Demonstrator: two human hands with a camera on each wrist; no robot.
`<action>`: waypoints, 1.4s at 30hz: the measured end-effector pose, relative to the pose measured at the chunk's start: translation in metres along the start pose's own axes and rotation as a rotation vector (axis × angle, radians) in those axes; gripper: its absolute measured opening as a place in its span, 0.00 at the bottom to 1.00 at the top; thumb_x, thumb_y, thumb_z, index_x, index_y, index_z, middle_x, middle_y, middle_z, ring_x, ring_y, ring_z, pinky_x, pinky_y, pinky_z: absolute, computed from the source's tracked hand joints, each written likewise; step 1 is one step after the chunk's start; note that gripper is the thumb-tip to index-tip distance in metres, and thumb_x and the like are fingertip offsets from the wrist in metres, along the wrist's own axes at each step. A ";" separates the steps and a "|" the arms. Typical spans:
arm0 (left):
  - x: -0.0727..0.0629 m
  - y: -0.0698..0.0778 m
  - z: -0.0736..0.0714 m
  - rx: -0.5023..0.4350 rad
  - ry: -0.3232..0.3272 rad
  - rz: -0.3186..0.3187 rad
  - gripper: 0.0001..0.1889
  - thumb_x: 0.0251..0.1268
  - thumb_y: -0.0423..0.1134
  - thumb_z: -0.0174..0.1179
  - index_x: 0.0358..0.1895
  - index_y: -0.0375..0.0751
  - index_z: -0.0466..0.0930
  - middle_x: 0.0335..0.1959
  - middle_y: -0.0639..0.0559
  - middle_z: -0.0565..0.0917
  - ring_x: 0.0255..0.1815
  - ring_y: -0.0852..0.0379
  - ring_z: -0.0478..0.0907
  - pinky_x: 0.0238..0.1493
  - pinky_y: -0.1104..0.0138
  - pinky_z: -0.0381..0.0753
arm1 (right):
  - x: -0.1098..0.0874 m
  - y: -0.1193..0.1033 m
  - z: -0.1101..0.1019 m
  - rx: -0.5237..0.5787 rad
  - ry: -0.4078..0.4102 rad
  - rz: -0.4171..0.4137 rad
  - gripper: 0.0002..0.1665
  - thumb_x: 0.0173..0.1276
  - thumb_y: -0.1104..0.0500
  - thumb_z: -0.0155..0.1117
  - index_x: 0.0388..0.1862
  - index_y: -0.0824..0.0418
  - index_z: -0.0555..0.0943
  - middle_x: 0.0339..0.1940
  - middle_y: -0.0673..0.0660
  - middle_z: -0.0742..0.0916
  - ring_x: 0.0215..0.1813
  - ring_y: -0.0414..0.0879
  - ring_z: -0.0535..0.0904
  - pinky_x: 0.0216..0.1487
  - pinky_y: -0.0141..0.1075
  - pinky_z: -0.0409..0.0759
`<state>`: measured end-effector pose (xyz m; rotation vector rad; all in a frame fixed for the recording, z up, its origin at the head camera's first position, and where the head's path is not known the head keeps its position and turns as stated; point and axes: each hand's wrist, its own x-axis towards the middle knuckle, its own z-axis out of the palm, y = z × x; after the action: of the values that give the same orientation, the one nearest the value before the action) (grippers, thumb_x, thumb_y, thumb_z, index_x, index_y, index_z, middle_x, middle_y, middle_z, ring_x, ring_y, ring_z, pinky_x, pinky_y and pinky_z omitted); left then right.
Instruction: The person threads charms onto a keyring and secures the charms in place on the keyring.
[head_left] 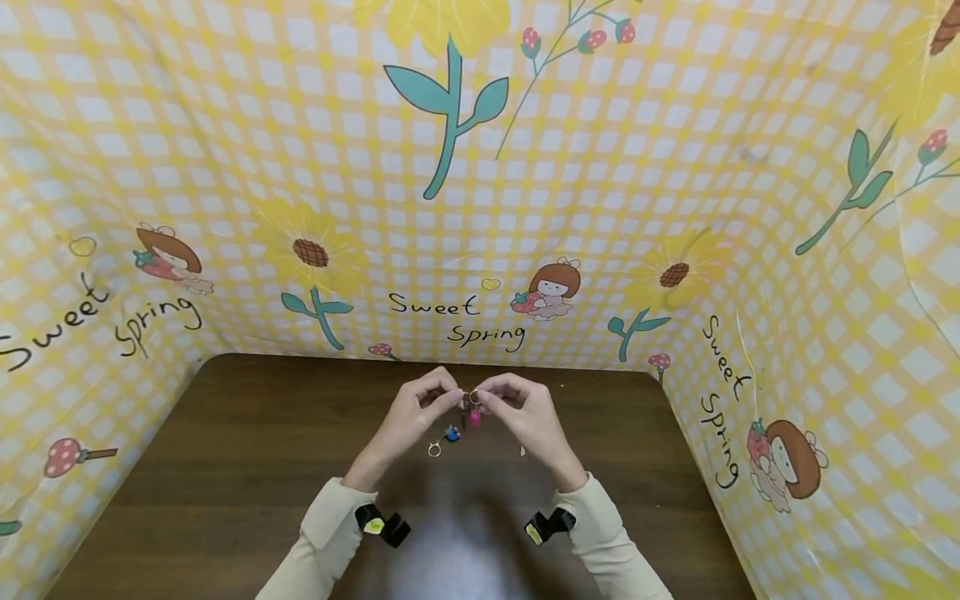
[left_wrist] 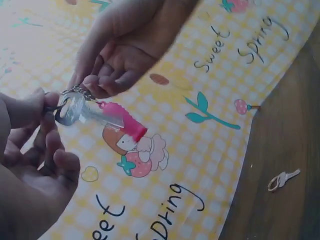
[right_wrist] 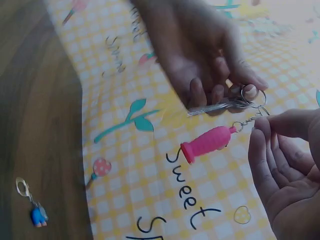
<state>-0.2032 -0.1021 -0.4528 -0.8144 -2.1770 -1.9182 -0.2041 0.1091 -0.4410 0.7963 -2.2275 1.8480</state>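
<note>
- The left hand (head_left: 416, 408) pinches a thin round metal ring (right_wrist: 266, 96) between thumb and fingers, and a flat silvery metal key (left_wrist: 75, 110) hangs from it; whether more keys lie behind, I cannot tell.
- The right hand (head_left: 528, 408) pinches the top end of a short silver link chain (right_wrist: 247, 121), its fingertips near the left hand's.
- A bright pink, ridged, bottle-shaped charm (right_wrist: 209, 141) dangles from that chain beside the key, between the hands and above the table; whether the chain's end passes through the ring is unclear.
- Below the hands, a small blue figure charm (right_wrist: 37, 216) with a metal clasp (right_wrist: 23, 187) lies on the dark brown wooden table (head_left: 247, 467), near the left wrist.
- A pale loose key (left_wrist: 290, 176) with a ring lies on the table near the right wrist.
- Cream sleeves (head_left: 326, 521) and black wrist-worn cameras (head_left: 392, 527) follow.
- Yellow-and-white checked fabric (head_left: 570, 192), printed with flowers and "Sweet Spring", surrounds the table's back and sides.
</note>
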 end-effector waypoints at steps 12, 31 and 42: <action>0.002 0.003 0.001 0.067 -0.064 -0.041 0.14 0.80 0.35 0.62 0.29 0.39 0.81 0.33 0.50 0.76 0.31 0.57 0.72 0.32 0.68 0.73 | -0.003 0.004 0.002 -0.075 -0.013 -0.044 0.03 0.77 0.66 0.68 0.44 0.65 0.87 0.35 0.58 0.90 0.37 0.48 0.87 0.41 0.34 0.84; -0.007 -0.015 -0.006 0.059 -0.044 -0.200 0.06 0.76 0.36 0.67 0.44 0.37 0.88 0.43 0.45 0.86 0.41 0.54 0.82 0.45 0.66 0.82 | -0.014 0.014 -0.018 -0.080 0.033 0.091 0.05 0.78 0.63 0.68 0.45 0.65 0.86 0.37 0.59 0.89 0.39 0.46 0.86 0.43 0.33 0.84; -0.023 -0.027 -0.022 0.099 0.000 -0.264 0.08 0.76 0.37 0.67 0.44 0.33 0.86 0.40 0.48 0.87 0.39 0.59 0.83 0.44 0.68 0.81 | -0.039 0.053 -0.049 -0.257 0.163 0.026 0.03 0.71 0.71 0.71 0.39 0.66 0.86 0.35 0.58 0.89 0.37 0.51 0.87 0.42 0.30 0.84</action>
<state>-0.2016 -0.1315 -0.4823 -0.5333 -2.4638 -1.8983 -0.2070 0.1726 -0.4923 0.5528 -2.3150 1.5315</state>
